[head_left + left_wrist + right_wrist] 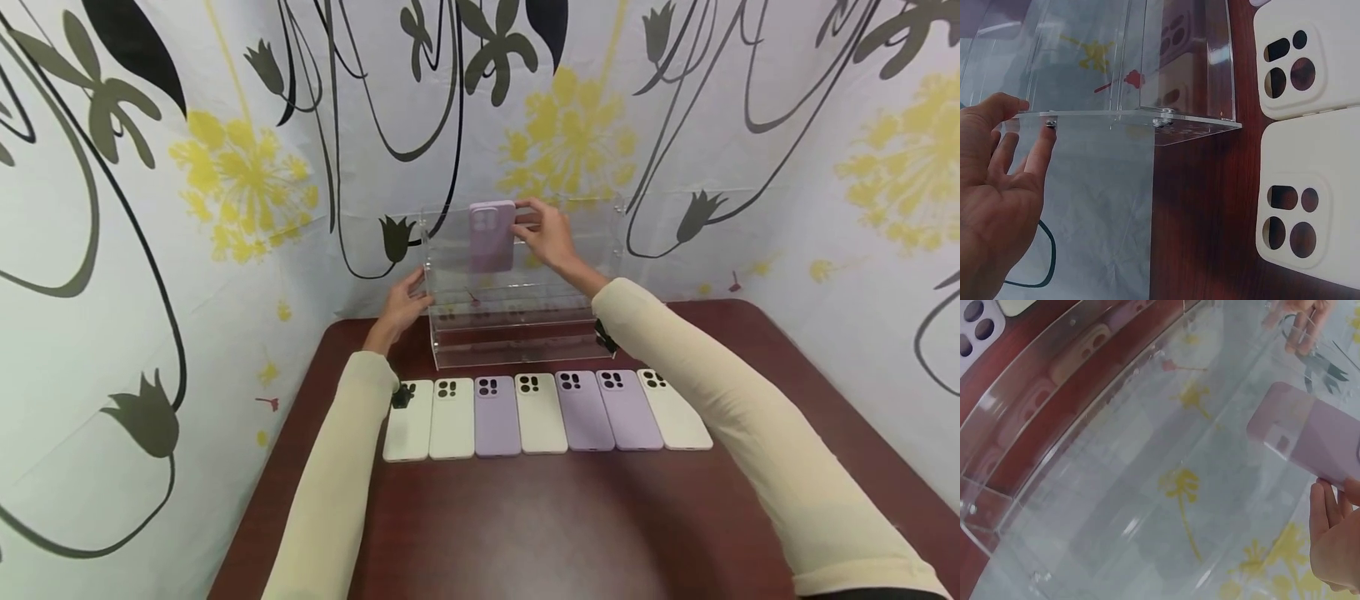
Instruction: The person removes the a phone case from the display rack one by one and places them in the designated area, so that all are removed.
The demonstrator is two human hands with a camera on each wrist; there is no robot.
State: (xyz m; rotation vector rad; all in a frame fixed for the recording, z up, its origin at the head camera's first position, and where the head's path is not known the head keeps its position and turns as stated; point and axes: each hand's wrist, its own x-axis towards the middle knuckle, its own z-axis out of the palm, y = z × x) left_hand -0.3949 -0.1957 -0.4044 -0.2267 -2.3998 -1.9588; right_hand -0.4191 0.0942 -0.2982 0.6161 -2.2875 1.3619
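A purple phone case stands upright at the top tier of a clear acrylic display rack. My right hand pinches it by its right edge, near the top. In the right wrist view the lower part of the phone case shows through the clear plastic of the rack. My left hand holds the rack's left side panel; in the left wrist view the thumb and fingers of that hand lie on opposite sides of the panel's edge, beside a small metal screw.
Several white and purple phone cases lie in a row in front of the rack, among them a purple case and a white case. The dark red table backs onto a flower-patterned cloth. My right sleeve overlaps the rightmost white case.
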